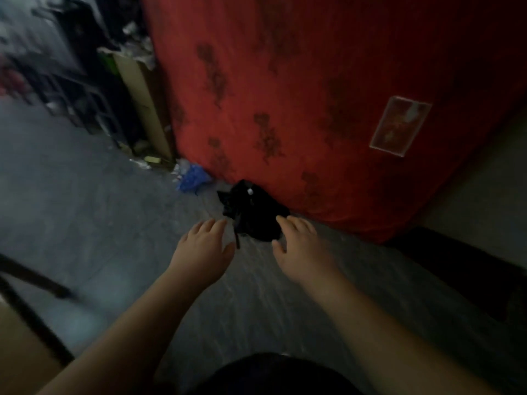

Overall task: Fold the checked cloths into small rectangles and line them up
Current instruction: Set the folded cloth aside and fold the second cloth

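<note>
A crumpled black bundle (251, 212) lies on the grey floor against the foot of a red flowered mattress (313, 95). The view is dim and blurred, so no check pattern shows on it. My left hand (204, 246) is stretched out just left of the bundle, fingers straight, holding nothing. My right hand (299, 243) reaches to the bundle's right edge, its fingertips at or on the dark fabric, fingers spread and relaxed.
A blue crumpled bag (192, 176) lies on the floor left of the bundle. A cardboard box (142, 109) and dark clutter stand at the back left. Dark rods (31, 295) cross the lower left. A clear plastic label (399, 125) hangs on the mattress.
</note>
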